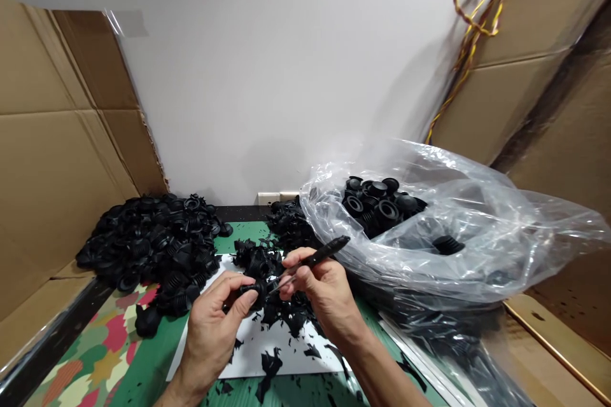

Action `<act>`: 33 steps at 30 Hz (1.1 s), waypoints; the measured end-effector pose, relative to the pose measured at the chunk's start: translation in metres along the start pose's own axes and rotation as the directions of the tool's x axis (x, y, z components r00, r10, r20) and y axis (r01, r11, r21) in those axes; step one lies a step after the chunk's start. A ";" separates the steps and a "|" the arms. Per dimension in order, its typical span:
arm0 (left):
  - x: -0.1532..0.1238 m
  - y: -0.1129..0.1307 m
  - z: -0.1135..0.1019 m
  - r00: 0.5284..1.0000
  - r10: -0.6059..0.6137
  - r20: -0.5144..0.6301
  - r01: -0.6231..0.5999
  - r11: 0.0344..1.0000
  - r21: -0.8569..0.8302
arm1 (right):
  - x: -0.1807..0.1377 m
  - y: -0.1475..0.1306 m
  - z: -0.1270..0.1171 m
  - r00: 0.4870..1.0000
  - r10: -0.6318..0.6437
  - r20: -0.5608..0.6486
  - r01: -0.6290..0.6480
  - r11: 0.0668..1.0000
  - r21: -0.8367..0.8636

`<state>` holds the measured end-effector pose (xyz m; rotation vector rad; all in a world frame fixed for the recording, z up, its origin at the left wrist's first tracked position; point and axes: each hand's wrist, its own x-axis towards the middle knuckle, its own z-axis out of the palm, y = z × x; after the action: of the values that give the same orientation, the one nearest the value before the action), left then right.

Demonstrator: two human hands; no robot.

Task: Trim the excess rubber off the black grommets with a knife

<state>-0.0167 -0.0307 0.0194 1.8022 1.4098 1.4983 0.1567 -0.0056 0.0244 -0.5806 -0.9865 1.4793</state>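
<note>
knife [312, 260] against held rubber part [258, 293]

Black rubber parts [153, 245], green mat [157, 356], white sheet [286, 350], clear bag [458, 241].

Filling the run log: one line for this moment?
left hand: holds rubber part | right hand: holds knife, blade at part | loose pile left | bag right

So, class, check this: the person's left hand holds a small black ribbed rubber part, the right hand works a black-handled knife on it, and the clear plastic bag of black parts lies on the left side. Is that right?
Not quite. The head view shows the clear plastic bag on the right side. The rest stands: the left hand holds the small black ribbed rubber part, and the right hand works the black-handled knife on it.
</note>
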 end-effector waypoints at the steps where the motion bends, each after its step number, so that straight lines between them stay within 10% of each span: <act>1: 0.000 0.000 0.000 1.000 0.026 0.002 -0.026 0.999 0.023 | 0.000 0.000 0.001 1.000 0.019 0.008 -0.019 1.000 0.014; 21: -0.003 0.000 0.001 0.971 0.236 0.038 -0.239 0.961 0.139 | -0.007 0.010 0.003 0.934 -0.352 0.067 0.350 0.854 -0.385; 33: -0.007 0.001 0.004 0.982 0.184 0.039 -0.187 0.978 0.096 | -0.012 0.013 0.007 0.734 -0.616 0.286 0.661 0.549 -0.511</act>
<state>-0.0120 -0.0357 0.0153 2.0581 1.3553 1.5074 0.1462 -0.0185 0.0150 -0.5059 -1.5382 0.5055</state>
